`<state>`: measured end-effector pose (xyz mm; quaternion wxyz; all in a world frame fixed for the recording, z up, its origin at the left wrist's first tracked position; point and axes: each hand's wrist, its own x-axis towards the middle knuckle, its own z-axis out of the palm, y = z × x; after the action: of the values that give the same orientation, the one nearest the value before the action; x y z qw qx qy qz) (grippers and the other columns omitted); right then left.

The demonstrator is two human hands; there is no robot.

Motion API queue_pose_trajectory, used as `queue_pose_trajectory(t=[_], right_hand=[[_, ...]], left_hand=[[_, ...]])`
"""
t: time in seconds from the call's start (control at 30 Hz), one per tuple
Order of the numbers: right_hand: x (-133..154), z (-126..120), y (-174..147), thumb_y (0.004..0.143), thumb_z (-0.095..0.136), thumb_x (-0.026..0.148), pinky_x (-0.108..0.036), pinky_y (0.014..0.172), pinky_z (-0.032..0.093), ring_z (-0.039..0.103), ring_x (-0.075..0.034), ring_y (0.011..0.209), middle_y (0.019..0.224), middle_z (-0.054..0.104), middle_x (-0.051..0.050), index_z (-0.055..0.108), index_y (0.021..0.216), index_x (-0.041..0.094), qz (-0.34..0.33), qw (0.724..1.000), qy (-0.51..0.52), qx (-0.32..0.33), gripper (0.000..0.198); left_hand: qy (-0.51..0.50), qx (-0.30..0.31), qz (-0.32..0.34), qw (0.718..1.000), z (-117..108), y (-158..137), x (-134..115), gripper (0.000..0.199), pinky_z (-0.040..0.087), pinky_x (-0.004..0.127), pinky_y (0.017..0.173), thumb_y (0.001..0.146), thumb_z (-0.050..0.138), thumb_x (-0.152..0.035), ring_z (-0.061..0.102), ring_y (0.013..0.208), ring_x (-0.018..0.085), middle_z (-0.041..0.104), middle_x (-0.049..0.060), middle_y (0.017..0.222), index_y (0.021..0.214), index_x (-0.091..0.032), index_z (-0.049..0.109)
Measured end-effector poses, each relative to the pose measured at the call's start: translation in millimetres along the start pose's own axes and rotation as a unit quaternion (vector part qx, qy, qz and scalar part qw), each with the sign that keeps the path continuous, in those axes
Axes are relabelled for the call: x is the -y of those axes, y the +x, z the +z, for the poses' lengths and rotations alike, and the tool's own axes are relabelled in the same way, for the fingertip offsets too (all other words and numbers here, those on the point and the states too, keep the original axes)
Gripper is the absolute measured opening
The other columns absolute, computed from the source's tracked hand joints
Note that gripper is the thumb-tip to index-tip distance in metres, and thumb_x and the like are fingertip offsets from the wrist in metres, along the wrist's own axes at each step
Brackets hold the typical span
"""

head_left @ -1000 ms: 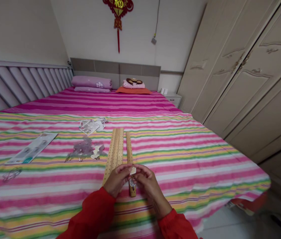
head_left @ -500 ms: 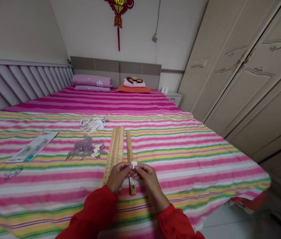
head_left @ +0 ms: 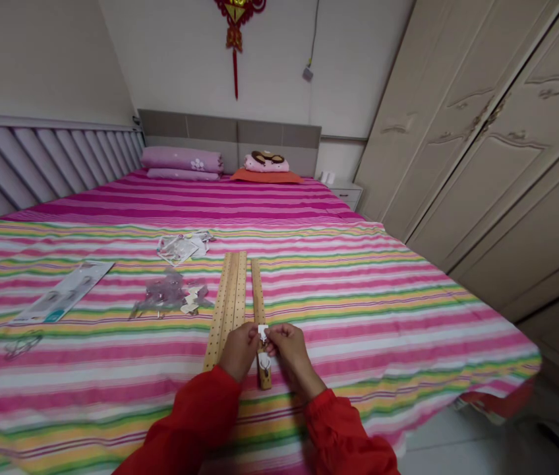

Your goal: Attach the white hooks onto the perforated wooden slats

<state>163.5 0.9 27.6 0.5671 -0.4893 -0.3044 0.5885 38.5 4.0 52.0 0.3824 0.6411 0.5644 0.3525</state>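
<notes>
Over the near part of a narrow wooden strip (head_left: pixel 258 290), my left hand (head_left: pixel 240 348) and my right hand (head_left: pixel 287 346) meet with closed fingertips. Between them they pinch a small white hook (head_left: pixel 262 331) with a squarish back. Just below it, a second white hook (head_left: pixel 264 361) with a metal loop lies on the strip near its end. I cannot tell whether the pinched hook touches the wood. Left of the strip, beside my left hand, lie wider wooden strips (head_left: pixel 229 290) with rows of small holes.
A clear plastic bag (head_left: pixel 165 290) with small white pieces lies left of the strips, and crumpled packaging (head_left: pixel 185 247) lies behind it. Farther left are a flat blister pack (head_left: pixel 64 291) and thin wire pieces (head_left: pixel 23 343). All rest on a striped bedspread (head_left: pixel 383 330).
Both hands have shifted slightly left with the pinched hook, bringing it over the strip. My left hand has turned a little, and more of the lower hook shows.
</notes>
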Motion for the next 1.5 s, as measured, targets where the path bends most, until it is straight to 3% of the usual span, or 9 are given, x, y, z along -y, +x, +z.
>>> queue_pose_trajectory(t=[0.13,0.27,0.93,1.17,1.37,1.5], right_hand=[[-3.0,0.6,4.6,0.053,0.075,0.030,-0.020,0.032,0.039,0.050,-0.010,0.031,0.038,0.058,0.002,0.058,0.054,0.015,0.010,1.000,-0.018,-0.009,0.022],[-4.1,0.8,7.9,0.055,0.072,0.029,-0.019,0.031,0.036,0.048,-0.010,0.030,0.035,0.056,0.002,0.057,0.052,0.016,0.015,0.999,-0.041,-0.006,0.019],[-6.4,1.5,13.0,0.057,0.068,0.028,-0.019,0.028,0.032,0.046,-0.010,0.028,0.033,0.053,0.004,0.052,0.050,0.019,0.019,0.997,-0.069,-0.015,0.020],[-10.6,1.9,14.5,0.056,0.069,0.028,-0.019,0.027,0.032,0.045,-0.010,0.027,0.033,0.053,0.004,0.051,0.049,0.020,0.015,0.998,-0.054,-0.025,0.020],[-11.3,2.1,13.4,0.056,0.070,0.030,-0.019,0.027,0.032,0.044,-0.010,0.027,0.033,0.052,0.005,0.049,0.051,0.020,0.012,0.998,-0.052,-0.032,0.023],[-8.8,3.2,10.7,0.060,0.069,0.034,-0.018,0.027,0.029,0.043,-0.008,0.026,0.032,0.050,0.005,0.046,0.049,0.021,0.003,0.999,-0.045,-0.030,0.028]], left_hand=[[0.134,0.007,0.067,0.989,-0.2,-1.9,-5.0,0.024,0.040,0.027,0.068,0.074,0.044,-0.005,0.055,0.069,0.016,0.061,0.003,0.067,0.073,-0.016,0.065],[0.183,0.006,0.084,0.980,0.9,-2.5,-2.0,0.025,0.040,0.028,0.070,0.074,0.042,-0.003,0.053,0.072,0.017,0.059,0.004,0.070,0.074,-0.015,0.063],[0.162,0.022,0.086,0.983,2.5,-5.7,4.5,0.029,0.042,0.030,0.074,0.073,0.042,-0.007,0.054,0.078,0.019,0.057,0.005,0.077,0.088,-0.016,0.065],[0.158,0.009,0.076,0.984,6.2,-6.8,10.5,0.028,0.043,0.031,0.075,0.077,0.042,-0.010,0.055,0.081,0.020,0.057,0.007,0.083,0.093,-0.015,0.064],[0.162,0.009,0.083,0.983,5.2,-10.6,9.1,0.035,0.043,0.032,0.077,0.082,0.038,-0.012,0.056,0.082,0.021,0.059,0.009,0.086,0.109,-0.014,0.060],[0.169,0.006,0.116,0.979,2.8,-17.9,4.1,0.035,0.043,0.031,0.074,0.089,0.033,-0.021,0.056,0.079,0.021,0.059,0.009,0.082,0.102,-0.014,0.065]])
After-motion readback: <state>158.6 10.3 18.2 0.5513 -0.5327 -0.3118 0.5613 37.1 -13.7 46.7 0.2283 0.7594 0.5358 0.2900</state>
